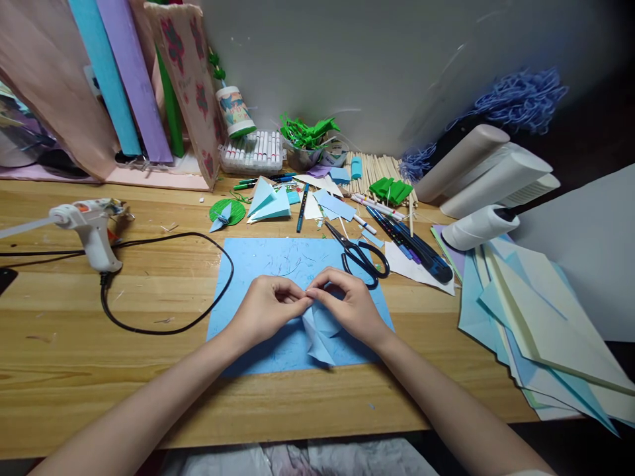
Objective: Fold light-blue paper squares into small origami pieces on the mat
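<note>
A folded piece of light blue paper (320, 336) hangs between my two hands, over a blue sheet (248, 264) lying on the wooden table. My left hand (270, 305) pinches the paper's upper edge with thumb and forefinger. Right beside it, my right hand (347, 303) pinches the same paper, and the fingertips of both hands meet. The upper part of the paper is hidden behind my fingers. Black-handled scissors (358, 256) lie just beyond my right hand, partly on the sheet's far right corner.
At the left is a white glue gun (92, 231) with a looping black cable (163, 332). Paper scraps (270, 205), pens (302, 208) and a green disc (233, 213) lie farther back. Stacked coloured paper (555, 317) and white rolls (479, 228) are at the right.
</note>
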{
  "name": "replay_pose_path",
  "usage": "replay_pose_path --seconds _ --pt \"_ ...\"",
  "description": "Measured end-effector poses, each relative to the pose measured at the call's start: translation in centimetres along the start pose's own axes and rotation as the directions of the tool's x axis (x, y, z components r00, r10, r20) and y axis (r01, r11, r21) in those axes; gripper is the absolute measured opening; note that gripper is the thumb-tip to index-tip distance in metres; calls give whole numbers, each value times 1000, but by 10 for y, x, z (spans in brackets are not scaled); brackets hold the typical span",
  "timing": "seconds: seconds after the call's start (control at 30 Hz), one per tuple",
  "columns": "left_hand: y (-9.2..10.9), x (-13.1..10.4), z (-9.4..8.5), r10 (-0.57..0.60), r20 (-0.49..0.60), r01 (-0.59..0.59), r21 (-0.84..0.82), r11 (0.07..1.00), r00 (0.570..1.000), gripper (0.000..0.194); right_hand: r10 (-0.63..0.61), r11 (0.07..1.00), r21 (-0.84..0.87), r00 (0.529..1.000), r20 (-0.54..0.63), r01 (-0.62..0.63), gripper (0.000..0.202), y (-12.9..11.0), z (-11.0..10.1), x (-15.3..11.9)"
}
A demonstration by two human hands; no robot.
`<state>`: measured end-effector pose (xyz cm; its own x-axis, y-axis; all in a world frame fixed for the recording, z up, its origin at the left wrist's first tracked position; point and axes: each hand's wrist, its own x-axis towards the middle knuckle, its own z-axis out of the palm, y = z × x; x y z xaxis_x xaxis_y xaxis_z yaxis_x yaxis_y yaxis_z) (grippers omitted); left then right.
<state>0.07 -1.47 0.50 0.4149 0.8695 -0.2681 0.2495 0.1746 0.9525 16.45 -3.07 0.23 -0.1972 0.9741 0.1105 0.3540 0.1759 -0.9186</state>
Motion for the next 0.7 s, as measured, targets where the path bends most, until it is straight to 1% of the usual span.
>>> replay_pose_path --seconds 0.23,0.33,0.43,0.53,0.7 --pt "1 1 0 -28 31 28 -12 1000 999 14 -29 999 -42 998 -48 27 13 -2 2 -1" --pt "0 3 -1 -33 27 34 -30 999 999 13 -53 998 -42 998 -32 52 11 -1 0 0" --pt "-2 4 0 -61 38 65 -96 993 997 14 -74 996 -44 997 -6 74 8 0 -2 1" --pt "-4 5 0 -94 61 103 -160 982 994 18 -75 995 -68 997 -27 73 8 0 -3 1" --pt "-5 4 -1 -70 72 80 -153 985 995 17 -61 996 -61 996 -61 57 9 0 -1 0"
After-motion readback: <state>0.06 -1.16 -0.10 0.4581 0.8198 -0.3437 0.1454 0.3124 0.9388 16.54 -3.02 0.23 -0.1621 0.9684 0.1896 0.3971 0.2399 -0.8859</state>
